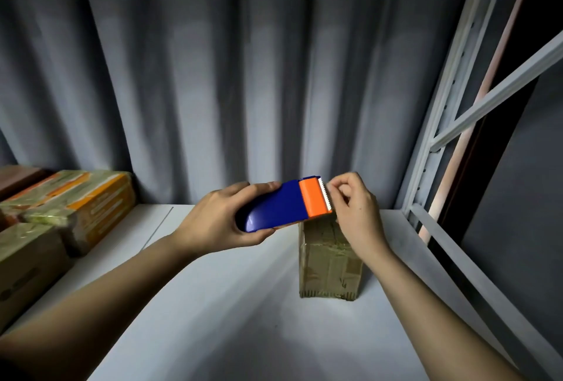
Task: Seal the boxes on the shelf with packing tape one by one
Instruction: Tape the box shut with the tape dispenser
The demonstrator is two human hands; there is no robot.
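holding the dispenser [281, 205] in my left hand [225, 219], fingers curling round its blue body, i am pinching at the tape end by the toothed blade with my right hand [355, 213]. both are hovering over the box [330, 262] near the shelf's [213, 304] back right corner. i am risking a nick on those teeth, or tape folding onto itself. more boxes [61, 213] are sitting along the left edge; i cannot tell their contents.

Tape dispenser [283, 205] blue with orange head; box [330, 262] brown; shelf [231, 304] white; curtain [213, 76] grey.
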